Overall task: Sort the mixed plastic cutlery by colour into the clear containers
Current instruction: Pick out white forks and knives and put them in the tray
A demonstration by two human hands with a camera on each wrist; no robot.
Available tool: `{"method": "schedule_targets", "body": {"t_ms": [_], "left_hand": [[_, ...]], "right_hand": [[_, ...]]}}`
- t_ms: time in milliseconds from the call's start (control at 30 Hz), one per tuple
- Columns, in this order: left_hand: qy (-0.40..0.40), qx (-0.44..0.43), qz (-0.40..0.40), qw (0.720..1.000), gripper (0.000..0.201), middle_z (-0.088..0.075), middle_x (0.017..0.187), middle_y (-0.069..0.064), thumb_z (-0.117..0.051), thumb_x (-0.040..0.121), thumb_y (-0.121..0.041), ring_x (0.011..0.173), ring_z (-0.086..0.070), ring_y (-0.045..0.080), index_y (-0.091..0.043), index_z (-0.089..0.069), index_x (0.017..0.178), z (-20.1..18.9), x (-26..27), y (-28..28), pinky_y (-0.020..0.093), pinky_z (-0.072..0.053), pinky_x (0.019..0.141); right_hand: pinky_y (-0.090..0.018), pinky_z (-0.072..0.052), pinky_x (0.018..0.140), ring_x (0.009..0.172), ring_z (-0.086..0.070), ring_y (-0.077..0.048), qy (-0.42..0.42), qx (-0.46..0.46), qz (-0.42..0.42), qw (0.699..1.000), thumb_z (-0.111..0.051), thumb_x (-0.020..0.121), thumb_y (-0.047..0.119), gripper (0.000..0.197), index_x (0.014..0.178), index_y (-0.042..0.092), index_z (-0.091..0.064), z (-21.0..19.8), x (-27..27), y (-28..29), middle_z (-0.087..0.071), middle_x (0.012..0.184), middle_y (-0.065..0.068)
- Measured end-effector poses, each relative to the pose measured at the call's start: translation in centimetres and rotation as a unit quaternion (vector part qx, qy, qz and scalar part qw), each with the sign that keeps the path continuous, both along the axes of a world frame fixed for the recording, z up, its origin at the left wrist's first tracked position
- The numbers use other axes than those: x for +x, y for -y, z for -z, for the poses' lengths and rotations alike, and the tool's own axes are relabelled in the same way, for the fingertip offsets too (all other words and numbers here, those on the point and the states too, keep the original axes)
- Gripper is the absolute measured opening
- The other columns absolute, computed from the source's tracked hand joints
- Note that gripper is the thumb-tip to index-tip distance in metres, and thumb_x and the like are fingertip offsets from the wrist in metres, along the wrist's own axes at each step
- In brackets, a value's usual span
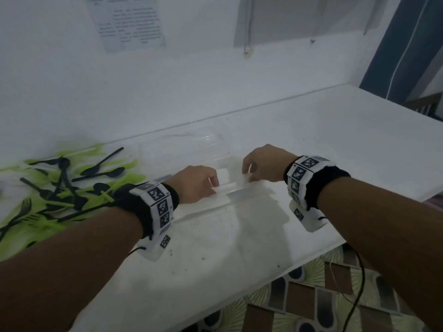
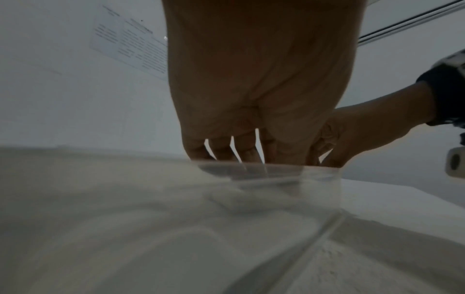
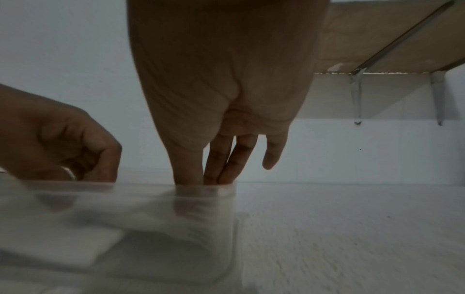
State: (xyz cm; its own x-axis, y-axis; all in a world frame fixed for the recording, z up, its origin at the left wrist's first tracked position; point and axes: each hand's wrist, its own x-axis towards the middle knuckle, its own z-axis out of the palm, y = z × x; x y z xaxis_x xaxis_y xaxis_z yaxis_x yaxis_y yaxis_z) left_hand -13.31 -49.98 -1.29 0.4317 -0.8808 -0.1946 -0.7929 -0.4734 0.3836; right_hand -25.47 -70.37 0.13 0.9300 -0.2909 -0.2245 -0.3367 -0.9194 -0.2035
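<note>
the clear container (image 1: 239, 200) sat on the white table (image 1: 311, 144), its rim pinched by both hands: left hand (image 1: 195, 184) and right hand (image 1: 263, 164) close together. thin plastic might buckle or slip if they tugged unevenly. left of the left hand lay the green and black cutlery (image 1: 62, 188), unsorted; nothing stood between.

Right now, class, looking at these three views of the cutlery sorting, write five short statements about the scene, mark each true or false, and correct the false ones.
1. Both hands hold the clear container's rim. True.
2. The cutlery pile lies to the person's right. False: it lies left.
3. The cutlery is green and black. True.
4. The left hand holds a black spoon. False: it grips the container.
5. The right hand rests flat on the table. False: its fingers hook over the rim.
</note>
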Motion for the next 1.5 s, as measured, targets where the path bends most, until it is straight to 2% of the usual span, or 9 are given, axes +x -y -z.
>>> {"method": "schedule_targets", "body": {"t_ms": [133, 267, 433, 600, 767, 933, 1167, 1333, 1500], "left_hand": [[0.044, 0.035, 0.025, 0.998, 0.016, -0.062, 0.110, -0.007, -0.068, 0.095, -0.018, 0.106, -0.058, 0.014, -0.016, -0.070, 0.111, -0.4, -0.3, 1.1, 0.022, -0.042, 0.090], [0.082, 0.040, 0.040, 0.995, 0.009, -0.063, 0.107, -0.006, -0.069, 0.093, -0.016, 0.108, -0.060, 0.017, -0.018, -0.072, 0.102, 0.0, -0.4, 1.8, 0.030, -0.048, 0.096], [0.128, 0.036, 0.049, 0.990, 0.014, -0.060, 0.093, -0.016, -0.063, 0.096, -0.022, 0.096, -0.061, 0.013, -0.023, -0.077, 0.096, 0.6, -0.5, 1.9, 0.029, -0.049, 0.086], [0.140, 0.011, 0.067, 0.988, 0.011, -0.055, 0.099, -0.015, -0.065, 0.097, -0.027, 0.094, -0.055, 0.009, -0.026, -0.074, 0.103, 1.1, -0.3, 1.6, 0.024, -0.038, 0.079], [0.154, 0.020, 0.058, 0.986, 0.014, -0.069, 0.100, -0.009, -0.062, 0.096, -0.021, 0.094, -0.063, 0.014, -0.023, -0.075, 0.093, 1.1, -0.4, 1.5, 0.027, -0.048, 0.081], [0.093, 0.078, 0.050, 0.991, 0.018, -0.070, 0.105, -0.008, -0.061, 0.098, -0.025, 0.101, -0.064, 0.017, -0.017, -0.077, 0.096, 0.3, 0.2, 1.9, 0.036, -0.053, 0.094], [0.053, 0.054, 0.039, 0.996, 0.017, -0.070, 0.102, -0.012, -0.062, 0.097, -0.024, 0.096, -0.063, 0.012, -0.019, -0.077, 0.098, 0.0, 0.4, 1.6, 0.026, -0.050, 0.089], [0.023, -0.064, -0.041, 0.997, 0.018, -0.067, 0.099, -0.012, -0.062, 0.098, -0.033, 0.088, -0.058, 0.005, -0.024, -0.074, 0.109, -1.7, 1.5, -1.8, 0.016, -0.040, 0.073], [0.053, -0.142, -0.159, 0.975, 0.011, -0.055, 0.064, -0.013, -0.067, 0.094, -0.034, 0.059, -0.050, -0.001, -0.024, -0.071, 0.093, -4.8, 3.7, -8.5, 0.015, -0.033, 0.054]], "right_hand": [[-0.027, -0.051, 0.084, 0.095, -0.066, -0.020, -0.042, -0.046, -0.025, 0.998, -0.072, 0.090, 0.023, 0.015, 0.102, 0.029, -0.079, 0.4, 1.2, 0.1, -0.074, 0.101, 0.006], [-0.031, -0.056, 0.084, 0.093, -0.068, -0.023, -0.049, -0.083, -0.028, 0.995, -0.069, 0.091, 0.026, 0.013, 0.097, 0.033, -0.078, 0.9, 1.7, -0.1, -0.072, 0.096, 0.007], [-0.030, -0.045, 0.066, 0.082, -0.063, -0.021, -0.021, -0.114, -0.041, 0.992, -0.070, 0.087, 0.028, 0.019, 0.098, 0.032, -0.055, 1.6, 1.3, 0.4, -0.064, 0.087, 0.008], [-0.029, -0.051, 0.073, 0.084, -0.067, -0.020, -0.031, -0.141, -0.035, 0.989, -0.062, 0.086, 0.017, 0.017, 0.077, 0.031, -0.064, 1.6, 1.4, 0.1, -0.069, 0.089, 0.009], [-0.027, -0.044, 0.069, 0.084, -0.068, -0.024, -0.026, -0.168, -0.032, 0.985, -0.064, 0.086, 0.014, 0.019, 0.089, 0.028, -0.076, 1.5, 1.4, -0.6, -0.071, 0.089, 0.004], [-0.030, -0.052, 0.078, 0.087, -0.069, -0.026, -0.031, -0.162, -0.029, 0.986, -0.066, 0.087, 0.014, 0.019, 0.093, 0.027, -0.079, 1.3, 1.3, -0.8, -0.074, 0.095, 0.001], [-0.031, -0.039, 0.076, 0.092, -0.061, -0.023, -0.001, -0.150, -0.043, 0.988, -0.052, 0.097, 0.019, 0.022, 0.097, 0.032, -0.070, 0.8, 0.5, -1.4, -0.064, 0.093, 0.007], [-0.036, -0.055, 0.081, 0.092, -0.065, -0.017, 0.150, 0.001, 0.010, 0.989, -0.051, 0.098, 0.031, 0.017, 0.101, 0.031, -0.068, 0.6, 2.5, -3.9, -0.069, 0.096, 0.009], [-0.028, -0.049, 0.068, 0.084, -0.065, -0.013, 0.228, 0.202, 0.030, 0.952, -0.058, 0.094, 0.031, 0.005, 0.095, 0.027, -0.061, -1.2, 7.4, -9.3, -0.069, 0.088, 0.010]]}}
